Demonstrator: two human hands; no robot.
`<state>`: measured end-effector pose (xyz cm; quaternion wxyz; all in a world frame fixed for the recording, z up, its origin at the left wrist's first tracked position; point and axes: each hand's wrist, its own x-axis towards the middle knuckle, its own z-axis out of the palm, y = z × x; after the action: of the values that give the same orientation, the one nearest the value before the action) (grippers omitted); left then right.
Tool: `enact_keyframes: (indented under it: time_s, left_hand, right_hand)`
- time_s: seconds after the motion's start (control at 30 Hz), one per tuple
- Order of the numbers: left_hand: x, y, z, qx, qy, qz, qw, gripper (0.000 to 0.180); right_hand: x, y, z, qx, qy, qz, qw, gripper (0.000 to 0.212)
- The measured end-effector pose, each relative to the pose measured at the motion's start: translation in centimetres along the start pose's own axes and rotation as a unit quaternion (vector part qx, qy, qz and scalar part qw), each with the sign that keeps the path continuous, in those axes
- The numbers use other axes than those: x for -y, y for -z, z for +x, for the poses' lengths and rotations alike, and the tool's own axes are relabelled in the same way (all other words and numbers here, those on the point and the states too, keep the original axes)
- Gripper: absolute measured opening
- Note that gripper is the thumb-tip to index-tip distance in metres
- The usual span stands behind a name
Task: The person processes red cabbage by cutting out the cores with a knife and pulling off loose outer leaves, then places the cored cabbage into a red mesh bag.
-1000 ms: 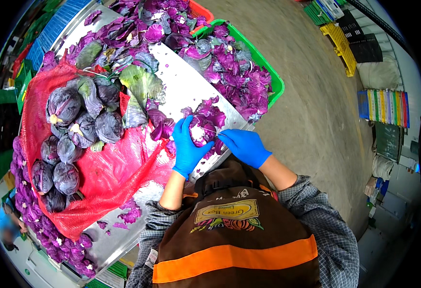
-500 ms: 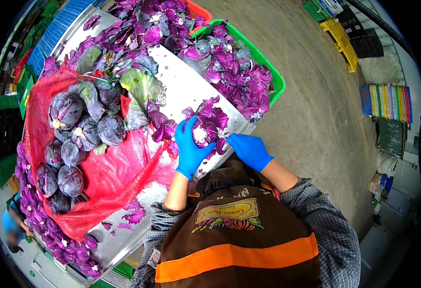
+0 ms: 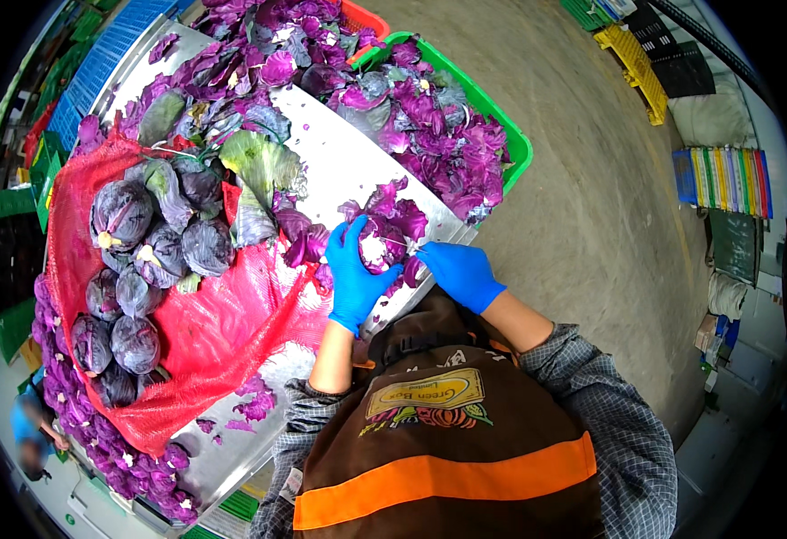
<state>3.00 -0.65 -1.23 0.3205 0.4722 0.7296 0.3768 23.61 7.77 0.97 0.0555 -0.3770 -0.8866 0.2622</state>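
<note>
Both hands wear blue gloves and meet over a red cabbage (image 3: 382, 241) at the near edge of a steel counter (image 3: 339, 171). Left hand (image 3: 356, 274) is wrapped around the cabbage's left side, fingers curled over its top, gripping it. Right hand (image 3: 459, 272) is closed at the cabbage's right side; something thin and pale runs from it across the head, too small to name. Loose purple leaves hang around the cabbage.

To the left, a red mesh sack (image 3: 205, 332) lies open across the counter, with a pile of whole cabbages (image 3: 142, 260) on it, dark purple with pale stems. A large green outer leaf (image 3: 263, 175) lies between that pile and the held cabbage. Purple trimmings (image 3: 241, 63) are heaped at the far end of the counter and spill along the sack's left rim. Just beyond the counter's right edge sits a green crate (image 3: 517, 148), filled with purple leaves. Concrete floor (image 3: 591, 207) stretches to the right.
</note>
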Motion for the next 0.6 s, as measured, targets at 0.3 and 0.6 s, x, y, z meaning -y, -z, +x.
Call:
enact_keyframes:
  time_s: [0.3,0.6]
  left_hand:
    - [-0.4,-0.5,0.3,-0.025,0.004,0.024,0.999,0.105]
    - [0.0,0.1,-0.8,-0.012,-0.018,0.003,1.000,0.107]
  right_hand:
    - [1.0,0.3,1.0,0.000,-0.086,0.011,0.996,0.021]
    - [-0.5,1.5,4.7,0.011,-0.158,0.254,0.954,0.053]
